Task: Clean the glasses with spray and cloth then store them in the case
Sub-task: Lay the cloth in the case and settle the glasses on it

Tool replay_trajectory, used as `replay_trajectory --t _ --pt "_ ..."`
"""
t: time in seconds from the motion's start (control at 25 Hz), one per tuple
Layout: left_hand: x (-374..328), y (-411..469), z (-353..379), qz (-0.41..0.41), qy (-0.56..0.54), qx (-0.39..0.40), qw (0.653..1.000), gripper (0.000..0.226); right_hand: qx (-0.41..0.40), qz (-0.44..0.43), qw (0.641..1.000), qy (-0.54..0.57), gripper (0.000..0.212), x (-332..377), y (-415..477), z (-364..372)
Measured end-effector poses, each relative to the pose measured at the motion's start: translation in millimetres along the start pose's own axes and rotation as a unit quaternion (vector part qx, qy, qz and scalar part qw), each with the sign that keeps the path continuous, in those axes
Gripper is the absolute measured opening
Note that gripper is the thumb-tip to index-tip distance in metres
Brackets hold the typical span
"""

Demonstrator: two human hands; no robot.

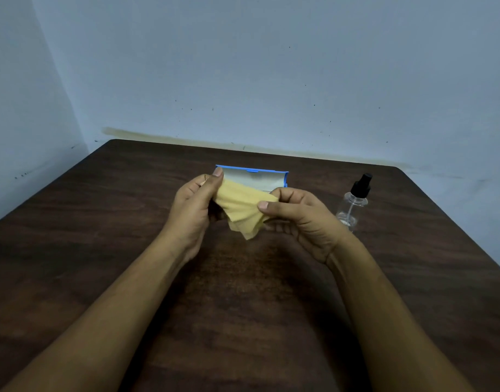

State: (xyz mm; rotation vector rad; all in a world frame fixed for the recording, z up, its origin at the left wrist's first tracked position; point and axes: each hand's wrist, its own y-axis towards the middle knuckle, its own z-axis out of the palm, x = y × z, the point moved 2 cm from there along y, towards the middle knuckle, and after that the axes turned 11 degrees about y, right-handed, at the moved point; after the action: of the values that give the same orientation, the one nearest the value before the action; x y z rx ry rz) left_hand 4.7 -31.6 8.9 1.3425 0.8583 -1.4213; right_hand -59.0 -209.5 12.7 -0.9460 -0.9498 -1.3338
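Cloth (241, 207) (yellow) pinched by left grip (190, 206) and right grip (302, 216) | dark wood table (101, 236) | blue wall (271, 80)

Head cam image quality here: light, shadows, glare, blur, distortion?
Head view: dim, bluish light; soft arm shadows on the dark wooden table; table edges bowed by the wide lens; no hard glare on the clear plastic spray bottle; yellow cloth, gripped by left hand and right hand, slightly soft.
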Motion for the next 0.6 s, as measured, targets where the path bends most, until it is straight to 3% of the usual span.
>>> replay_trajectory --t 0.08,0.2,0.28,0.44,0.6 --pt "3.1 -0.7 -0.1 -0.059 -0.009 0.038 0.998 0.028 -0.011 -0.040 0.999 0.024 0.017 2.1 0.9 -2.2" --pt "8.5 -3.0 -1.9 -0.147 0.009 0.121 0.982 0.049 -0.049 -0.076 0.996 0.025 0.015 5.4 0.1 0.3" --pt "7.1 -5.8 -4.2 -0.153 -0.005 0.170 0.973 0.055 -0.086 -0.090 0.992 0.021 0.013 8.8 -0.2 -2.2" --pt "3.9 -2.5 -5.3 -0.087 -0.064 0.100 0.989 0.052 -0.115 -0.083 0.989 0.042 0.012 14.1 -2.3 -8.5" --pt "5.4 2.9 -11.9 0.004 -0.009 0.024 1.000 0.029 -0.139 -0.117 0.982 0.045 0.014 14.8 -2.5 -9.6"
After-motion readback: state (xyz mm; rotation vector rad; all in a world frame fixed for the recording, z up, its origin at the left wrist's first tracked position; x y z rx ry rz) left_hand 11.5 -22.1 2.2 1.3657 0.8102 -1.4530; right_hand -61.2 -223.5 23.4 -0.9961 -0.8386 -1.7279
